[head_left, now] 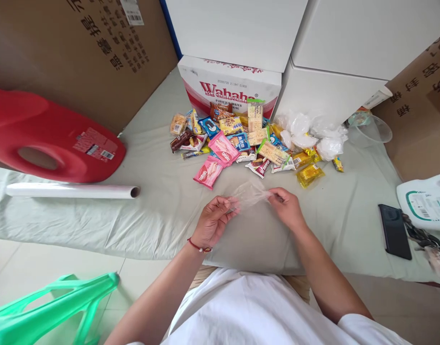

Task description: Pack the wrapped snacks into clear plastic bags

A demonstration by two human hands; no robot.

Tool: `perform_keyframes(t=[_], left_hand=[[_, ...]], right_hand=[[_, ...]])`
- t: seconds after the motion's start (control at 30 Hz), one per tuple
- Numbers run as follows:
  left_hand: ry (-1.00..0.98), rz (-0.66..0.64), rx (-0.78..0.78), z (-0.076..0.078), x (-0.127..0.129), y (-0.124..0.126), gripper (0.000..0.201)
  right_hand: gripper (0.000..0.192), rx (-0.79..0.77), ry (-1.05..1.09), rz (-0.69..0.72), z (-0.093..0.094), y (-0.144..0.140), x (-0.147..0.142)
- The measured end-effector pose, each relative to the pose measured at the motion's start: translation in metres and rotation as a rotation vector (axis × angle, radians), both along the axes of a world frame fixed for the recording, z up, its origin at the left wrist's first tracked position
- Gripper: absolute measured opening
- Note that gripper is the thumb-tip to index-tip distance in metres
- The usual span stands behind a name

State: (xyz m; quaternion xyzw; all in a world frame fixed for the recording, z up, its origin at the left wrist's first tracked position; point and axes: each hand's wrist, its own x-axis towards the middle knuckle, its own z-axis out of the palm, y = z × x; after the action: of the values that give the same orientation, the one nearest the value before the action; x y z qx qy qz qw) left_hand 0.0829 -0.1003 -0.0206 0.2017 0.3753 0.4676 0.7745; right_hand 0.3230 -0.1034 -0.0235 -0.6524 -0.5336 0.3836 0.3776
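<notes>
A thin clear plastic bag [251, 194] is stretched between my two hands, above the cloth-covered surface. My left hand [214, 218] pinches its left side, fingers curled round the film. On the other side my right hand [286, 206] grips the bag's edge between thumb and fingers. Just beyond them lies a heap of wrapped snacks, with pink wafer packs [223, 148] nearest my left hand. Green-ended cracker packs [273, 152] and yellow-wrapped snacks [309, 175] lie toward the right. Several bundled white translucent plastic bags [313, 134] sit at the heap's right end.
A Wahaha carton [232, 86] stands behind the snacks. At left are a red jug [58, 134] and a white roll [72, 190]; a green stool [62, 306] is on the floor. A phone [395, 232], white bottle [426, 201] and clear tub [374, 130] are at right.
</notes>
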Motion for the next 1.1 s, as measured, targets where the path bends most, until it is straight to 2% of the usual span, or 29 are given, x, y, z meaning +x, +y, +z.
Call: perform_keyframes(t=[0.1,0.17,0.2,0.27,0.33,0.37,0.4,0.43,0.5,0.6,0.63,0.7,0.73,0.8,0.9,1.03,1.1], left_hand=[[-0.019,0.028,-0.018,-0.001,-0.004,0.001,0.029],[-0.029,0.064,-0.040,-0.002,-0.004,0.004,0.030],[-0.026,0.084,-0.049,-0.003,-0.003,0.005,0.031],[-0.005,0.117,-0.054,-0.002,-0.001,0.007,0.031],[0.035,0.123,-0.038,-0.001,0.003,0.008,0.030],[0.059,0.112,-0.023,0.000,0.005,0.008,0.030],[0.082,0.095,-0.004,0.001,0.007,0.007,0.029],[0.102,0.073,0.020,0.002,0.008,0.007,0.028],[0.136,0.026,0.083,0.005,0.012,0.005,0.026],[0.172,-0.049,0.170,0.008,0.014,0.003,0.021],[0.185,-0.072,0.187,0.008,0.014,0.003,0.020],[0.216,-0.086,0.196,0.007,0.012,0.003,0.020],[0.235,-0.069,0.192,0.006,0.011,0.004,0.020],[0.286,0.010,0.172,0.003,0.008,0.007,0.021],[0.379,0.152,0.134,-0.003,0.005,0.016,0.023],[0.507,0.304,0.128,-0.012,-0.001,0.032,0.023],[0.570,0.352,0.166,-0.016,-0.005,0.038,0.022]], right_hand=[[0.035,-0.103,0.463,-0.139,0.005,-0.003,0.019],[0.041,-0.139,0.619,-0.243,0.007,-0.008,0.035],[0.044,-0.145,0.613,-0.304,0.006,-0.011,0.044],[0.047,-0.093,0.407,-0.456,0.004,-0.016,0.058],[0.046,0.066,0.059,-0.587,0.005,-0.020,0.066],[0.043,0.159,-0.084,-0.598,0.008,-0.021,0.066],[0.039,0.238,-0.182,-0.546,0.012,-0.020,0.063],[0.036,0.290,-0.238,-0.425,0.018,-0.018,0.057],[0.038,0.326,-0.289,-0.057,0.029,-0.007,0.038],[0.052,0.291,-0.330,0.445,0.035,0.022,0.006],[0.049,0.256,-0.310,0.572,0.032,0.033,-0.002],[0.030,0.185,-0.243,0.735,0.023,0.052,-0.011],[0.022,0.170,-0.216,0.764,0.020,0.059,-0.012],[0.017,0.208,-0.183,0.719,0.018,0.065,-0.009],[0.013,0.380,-0.189,0.567,0.035,0.050,0.002],[0.011,0.684,-0.409,0.422,0.069,-0.012,0.014],[0.024,0.768,-0.568,0.376,0.073,-0.052,0.016]])
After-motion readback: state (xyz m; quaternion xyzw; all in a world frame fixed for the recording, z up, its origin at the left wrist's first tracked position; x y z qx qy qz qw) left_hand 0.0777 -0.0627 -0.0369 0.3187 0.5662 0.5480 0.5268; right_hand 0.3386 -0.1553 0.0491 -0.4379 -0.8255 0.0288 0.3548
